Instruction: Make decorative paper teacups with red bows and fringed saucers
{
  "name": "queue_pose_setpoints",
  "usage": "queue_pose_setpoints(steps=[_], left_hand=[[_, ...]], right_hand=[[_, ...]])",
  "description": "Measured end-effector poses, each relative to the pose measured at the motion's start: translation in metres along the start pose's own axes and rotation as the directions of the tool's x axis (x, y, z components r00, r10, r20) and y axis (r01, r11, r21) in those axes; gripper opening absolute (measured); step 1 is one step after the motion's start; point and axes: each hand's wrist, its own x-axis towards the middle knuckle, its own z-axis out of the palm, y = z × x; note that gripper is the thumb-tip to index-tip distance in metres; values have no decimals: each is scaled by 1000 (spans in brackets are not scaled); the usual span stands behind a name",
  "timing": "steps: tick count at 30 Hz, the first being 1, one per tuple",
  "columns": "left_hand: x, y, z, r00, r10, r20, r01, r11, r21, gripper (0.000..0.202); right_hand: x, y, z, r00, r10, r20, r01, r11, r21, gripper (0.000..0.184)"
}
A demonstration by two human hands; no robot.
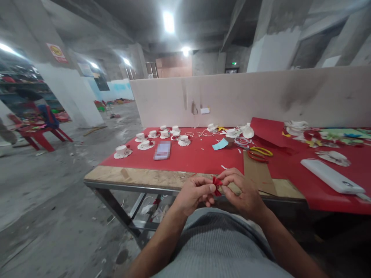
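Close to my body, in front of the table edge, my left hand pinches a small red pleated bow between thumb and fingertips. My right hand is closed at the bow's right side, its thumb and fingers gripping that edge. On the red sheet beyond lie several small white hats with ruffled brims, such as a hat at the left end. Some of them carry red bows. Scissors with red handles and a tool with yellow handles lie beyond my right hand.
A phone-like blurred rectangle, a light blue scrap and white cord lie on the red sheet. To the right is a white power-bank-like device. A pale board stands along the back. Another person sits far left.
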Motion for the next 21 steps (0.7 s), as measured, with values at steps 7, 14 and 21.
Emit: queue_pose_setpoints(steps=[7, 14, 21], left_hand=[[2, -2, -2, 1000, -16, -22, 15, 1000, -17, 27], [4, -3, -6, 996, 27, -80, -27, 1000, -2, 26], [28, 27, -34, 975, 193, -107, -169, 965, 201, 21]], right_hand=[[-4, 1, 2, 999, 53, 0, -53, 998, 19, 12], [-10, 5, 2, 991, 133, 2, -133, 991, 27, 17], [0, 18, -6, 980, 198, 36, -192, 973, -126, 10]])
